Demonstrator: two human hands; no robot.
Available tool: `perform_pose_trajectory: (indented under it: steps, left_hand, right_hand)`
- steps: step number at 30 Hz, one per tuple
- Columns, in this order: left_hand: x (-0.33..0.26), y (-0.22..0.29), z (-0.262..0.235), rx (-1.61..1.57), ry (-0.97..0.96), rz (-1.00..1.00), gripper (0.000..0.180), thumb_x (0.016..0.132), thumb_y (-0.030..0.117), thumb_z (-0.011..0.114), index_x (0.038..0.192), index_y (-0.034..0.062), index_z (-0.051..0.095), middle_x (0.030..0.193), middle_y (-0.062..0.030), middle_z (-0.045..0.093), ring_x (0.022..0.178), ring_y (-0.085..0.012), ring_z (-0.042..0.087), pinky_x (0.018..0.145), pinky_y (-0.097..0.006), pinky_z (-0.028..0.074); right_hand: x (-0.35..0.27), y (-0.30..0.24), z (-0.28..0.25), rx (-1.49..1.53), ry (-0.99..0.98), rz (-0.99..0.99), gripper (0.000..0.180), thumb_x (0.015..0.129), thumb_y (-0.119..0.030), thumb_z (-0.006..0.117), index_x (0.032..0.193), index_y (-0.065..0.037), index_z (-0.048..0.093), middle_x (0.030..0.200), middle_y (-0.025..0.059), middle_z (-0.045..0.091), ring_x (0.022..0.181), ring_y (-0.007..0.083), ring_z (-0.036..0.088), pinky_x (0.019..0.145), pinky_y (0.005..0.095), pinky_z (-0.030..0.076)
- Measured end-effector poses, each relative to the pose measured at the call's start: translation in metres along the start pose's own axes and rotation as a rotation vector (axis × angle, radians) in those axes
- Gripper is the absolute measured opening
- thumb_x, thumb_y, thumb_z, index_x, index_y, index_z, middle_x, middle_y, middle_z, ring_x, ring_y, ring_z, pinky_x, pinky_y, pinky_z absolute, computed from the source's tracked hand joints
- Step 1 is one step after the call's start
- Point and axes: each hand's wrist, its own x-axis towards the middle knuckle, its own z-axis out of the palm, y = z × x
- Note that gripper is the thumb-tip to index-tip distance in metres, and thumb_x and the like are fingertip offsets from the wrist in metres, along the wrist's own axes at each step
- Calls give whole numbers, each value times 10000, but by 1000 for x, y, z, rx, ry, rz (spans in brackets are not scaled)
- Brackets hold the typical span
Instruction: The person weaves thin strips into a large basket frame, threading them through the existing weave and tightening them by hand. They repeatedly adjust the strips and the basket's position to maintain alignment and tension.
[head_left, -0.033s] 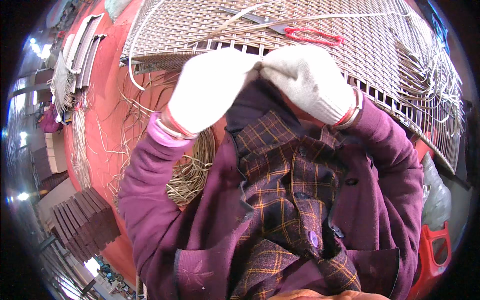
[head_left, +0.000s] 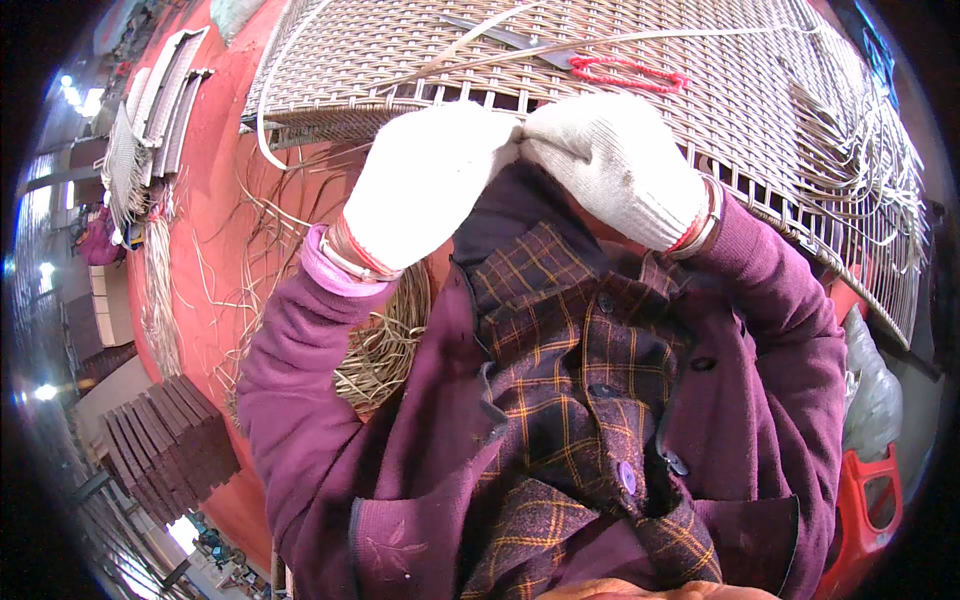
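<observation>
Gloves cover both of your hands, white knit, with red cuffs at the wrists. Your left hand point(head_left: 425, 185) and right hand point(head_left: 615, 165) meet knuckle to knuckle at the near edge of the woven panel point(head_left: 420, 50), just above your chest. The fingers of both hands are curled shut, pinching at the point where the hands touch. What they pinch is hidden between the gloves; you cannot tell it from this view.

The panel lies flat ahead of you and spreads to the right. Its near edge shows bare upright stakes, not yet filled with weave. Loose strands point(head_left: 880, 180) stick out from its right end.

A long strip point(head_left: 640, 38) lies across the panel top. A red loop point(head_left: 630, 72) rests on the weave just beyond your right hand.

A coil of thin cane point(head_left: 385, 345) sits on the red floor point(head_left: 215, 180) below your left forearm. More stray cane lies scattered left of it. Dark stacked slats point(head_left: 165, 445) lie at lower left, well apart from the hands.
</observation>
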Motion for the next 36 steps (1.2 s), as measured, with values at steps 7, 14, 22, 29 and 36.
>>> perform_pose_trajectory:
  steps: [7,14,22,29,36]
  left_hand:
    - [-37,-44,-31,253,-77,9,210,946,138,718,1140,109,791,1024,-89,753,908,-288,729,791,-421,579]
    - [-60,-101,-39,501,-266,-95,314,933,127,705,1235,135,790,1150,-80,774,1020,-277,737,906,-426,583]
    - [-49,-157,-24,424,-435,61,321,933,159,678,1237,163,783,1156,-75,770,1083,-282,722,971,-434,561]
    - [-31,-193,-20,330,-518,195,289,945,182,666,1202,181,798,1166,-82,778,1095,-306,720,975,-447,560]
    - [-34,-227,-1,91,-383,290,240,962,219,665,1147,163,808,1138,-90,783,1045,-330,722,928,-459,570]
  right_hand:
    - [-5,12,-17,16,-30,257,222,1009,-271,660,1038,-92,787,910,184,742,892,401,731,793,488,566]
    - [42,16,36,262,-143,181,299,996,-266,618,1110,-46,786,950,208,761,936,396,744,839,474,577]
    - [131,44,75,77,-675,268,327,1029,-149,534,1265,-36,729,718,47,668,618,132,661,547,299,537]
    - [149,66,105,-368,-721,-299,166,768,-279,821,778,-115,847,725,118,762,688,341,759,657,477,617]
    - [148,52,86,-239,-850,-129,189,1019,-156,583,1012,4,683,652,75,649,556,198,679,531,373,563]
